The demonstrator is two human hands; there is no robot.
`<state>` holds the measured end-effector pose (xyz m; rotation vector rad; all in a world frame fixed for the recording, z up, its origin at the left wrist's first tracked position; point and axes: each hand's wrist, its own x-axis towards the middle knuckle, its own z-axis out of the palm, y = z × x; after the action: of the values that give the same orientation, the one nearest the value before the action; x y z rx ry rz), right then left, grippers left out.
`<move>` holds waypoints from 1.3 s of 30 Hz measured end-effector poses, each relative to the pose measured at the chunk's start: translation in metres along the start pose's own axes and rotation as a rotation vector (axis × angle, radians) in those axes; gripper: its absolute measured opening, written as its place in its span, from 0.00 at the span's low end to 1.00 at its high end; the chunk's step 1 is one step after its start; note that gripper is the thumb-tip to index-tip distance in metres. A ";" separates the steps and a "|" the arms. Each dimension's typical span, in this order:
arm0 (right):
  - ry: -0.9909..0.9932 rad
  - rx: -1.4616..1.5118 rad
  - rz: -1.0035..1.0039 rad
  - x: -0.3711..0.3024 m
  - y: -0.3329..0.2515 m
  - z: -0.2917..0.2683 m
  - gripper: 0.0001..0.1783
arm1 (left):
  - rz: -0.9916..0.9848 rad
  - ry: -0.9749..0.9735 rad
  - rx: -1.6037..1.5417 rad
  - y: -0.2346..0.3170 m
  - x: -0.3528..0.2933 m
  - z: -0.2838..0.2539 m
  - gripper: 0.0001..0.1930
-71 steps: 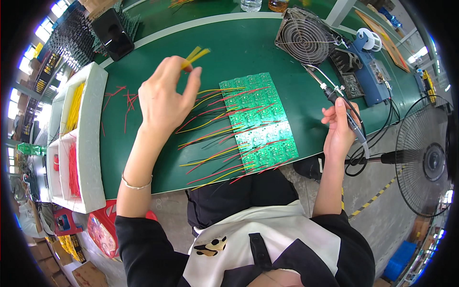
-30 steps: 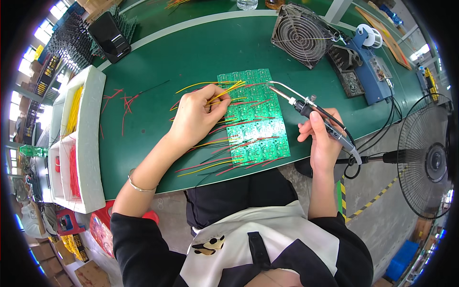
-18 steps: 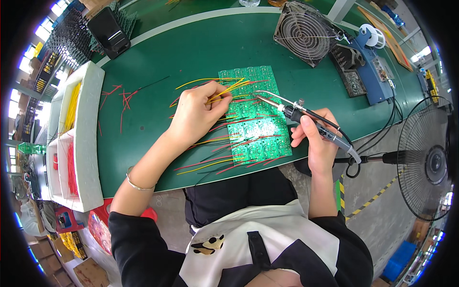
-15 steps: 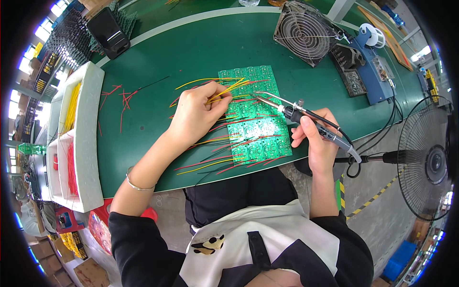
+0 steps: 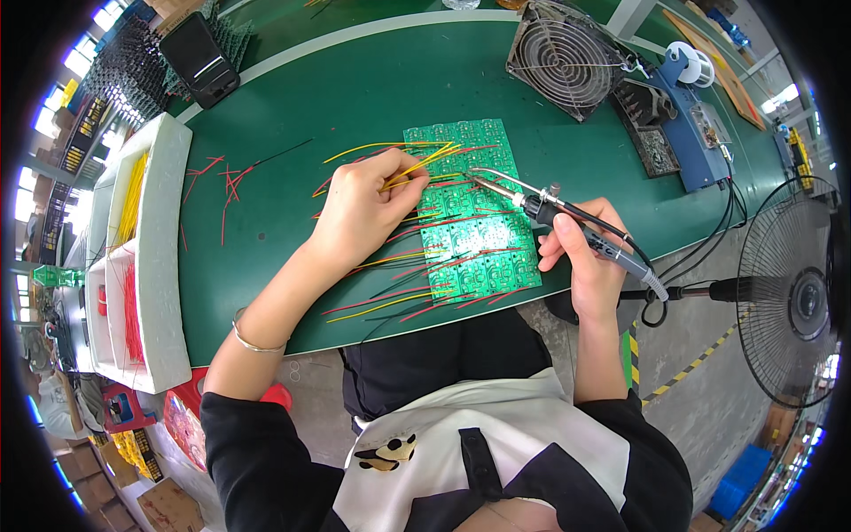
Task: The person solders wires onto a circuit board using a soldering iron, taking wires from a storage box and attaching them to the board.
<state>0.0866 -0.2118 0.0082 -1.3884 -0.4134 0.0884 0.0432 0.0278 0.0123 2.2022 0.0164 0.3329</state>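
A panel of green circuit boards (image 5: 483,232) lies on the green work table, with red, black and yellow wires sticking out over its left edge. Over the panel's upper left part, my left hand (image 5: 370,197) is closed in a pinch on several yellow wires (image 5: 434,160). My right hand (image 5: 592,257) grips a soldering iron (image 5: 542,210) with a thin metal feed tube along it. The iron's tip rests at or just above the panel, right of my left fingers; whether it touches cannot be made out.
A white foam box (image 5: 160,266) with yellow and red wires stands at the left. Loose red wire pieces (image 5: 232,186) lie beside it. At the back right are a square fan (image 5: 562,64) and a blue soldering station (image 5: 691,124) with a solder spool (image 5: 696,66). A larger fan (image 5: 802,301) stands right.
Both hands hold nearly the same places. The panel and its wires appear shifted very slightly left; the grip on the yellow wires and the soldering iron is unchanged.
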 end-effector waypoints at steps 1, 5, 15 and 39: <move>-0.001 -0.005 -0.002 0.000 0.000 0.000 0.08 | 0.000 0.000 0.000 0.001 0.000 0.000 0.06; 0.020 0.017 0.007 0.000 0.001 -0.003 0.08 | 0.009 0.003 -0.015 0.002 0.000 0.000 0.06; 0.295 0.037 -0.042 0.012 -0.007 -0.018 0.09 | 0.034 -0.011 0.129 0.010 0.000 -0.005 0.05; 0.402 -0.117 -0.161 0.036 -0.003 -0.024 0.11 | 0.656 -0.076 0.615 0.027 -0.027 0.033 0.07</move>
<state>0.1277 -0.2238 0.0165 -1.4414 -0.1939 -0.3471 0.0227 -0.0175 0.0084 2.7833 -0.7479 0.6715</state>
